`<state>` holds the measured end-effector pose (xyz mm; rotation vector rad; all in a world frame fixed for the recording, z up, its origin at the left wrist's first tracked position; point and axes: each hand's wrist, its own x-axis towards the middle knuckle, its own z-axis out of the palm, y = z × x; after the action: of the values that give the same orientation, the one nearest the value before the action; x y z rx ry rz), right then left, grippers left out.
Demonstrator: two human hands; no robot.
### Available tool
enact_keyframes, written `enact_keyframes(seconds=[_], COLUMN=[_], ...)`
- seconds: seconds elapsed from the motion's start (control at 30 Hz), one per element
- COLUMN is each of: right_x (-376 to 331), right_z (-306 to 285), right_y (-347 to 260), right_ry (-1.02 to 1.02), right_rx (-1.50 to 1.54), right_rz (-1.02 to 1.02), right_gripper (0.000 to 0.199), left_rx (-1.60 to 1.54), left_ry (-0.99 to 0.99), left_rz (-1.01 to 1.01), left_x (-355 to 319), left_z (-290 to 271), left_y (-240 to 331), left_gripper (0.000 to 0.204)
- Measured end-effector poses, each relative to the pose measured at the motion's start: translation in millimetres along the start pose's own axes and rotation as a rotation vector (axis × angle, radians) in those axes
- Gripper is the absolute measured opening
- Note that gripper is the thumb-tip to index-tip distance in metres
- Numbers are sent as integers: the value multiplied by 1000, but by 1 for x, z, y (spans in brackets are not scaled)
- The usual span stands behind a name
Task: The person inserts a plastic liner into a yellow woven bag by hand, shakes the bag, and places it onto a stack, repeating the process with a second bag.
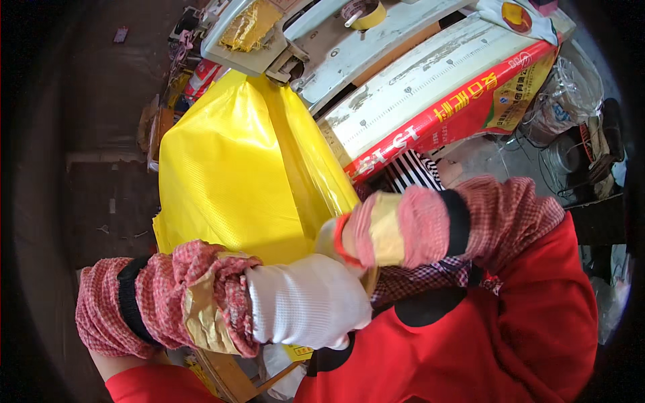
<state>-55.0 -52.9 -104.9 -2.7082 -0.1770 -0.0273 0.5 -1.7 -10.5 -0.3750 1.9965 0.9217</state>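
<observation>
Two hands in white knit gloves meet at the near edge of a bright yellow plastic bag [228, 174]. The left hand [309, 302] is curled into a fist over the bag's lower corner, apparently pinching the film, though the glove hides the fingertips. The right hand [349, 238] comes in from the other side, largely covered by its own cuff, so whether it grips the bag or only rests against it cannot be told. Both forearms wear red-and-white checked cloth sleeve covers [168, 302] with black elastic bands and patches of shiny tan tape at the wrists. The bag lies spread in front of the person, running from their lap up to a grey-white metal sewing machine [349, 47]; its surface is glossy, finely ribbed and creased lengthwise. To handle this edge well, it seems wise to keep the film taut between the hands and the layers lined up, since slick plastic slips easily under cotton gloves. Beside the bag on the right sits a long red and white printed box [443, 101]. A roll of yellow tape [366, 13] rests on the machine. The person wears a red garment [510, 336].
</observation>
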Motion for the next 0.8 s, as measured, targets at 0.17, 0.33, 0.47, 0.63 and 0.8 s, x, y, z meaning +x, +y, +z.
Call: enact_keyframes(seconds=[0.17, 0.33, 0.47, 0.63, 0.8], right_x=[-14, 2, 31, 46, 54], right_z=[-19, -32, -13, 14, 19], right_y=[37, 74, 84, 103, 116], right_ry=[849, 487, 453, 638, 853], right_rx=[274, 370, 28, -67, -221], right_rz=[538, 1057, 1083, 1282, 1128], right_gripper=[46, 49, 37, 29, 15], left_rx=[135, 253, 303, 186, 323], left_ry=[174, 454, 468, 355, 283], left_rz=[-74, 9, -3, 2, -257], left_x=[-13, -15, -16, -12, -9], left_z=[7, 27, 38, 15, -37], left_y=[1, -5, -3, -7, -50], left_gripper=[20, 18, 15, 10, 23])
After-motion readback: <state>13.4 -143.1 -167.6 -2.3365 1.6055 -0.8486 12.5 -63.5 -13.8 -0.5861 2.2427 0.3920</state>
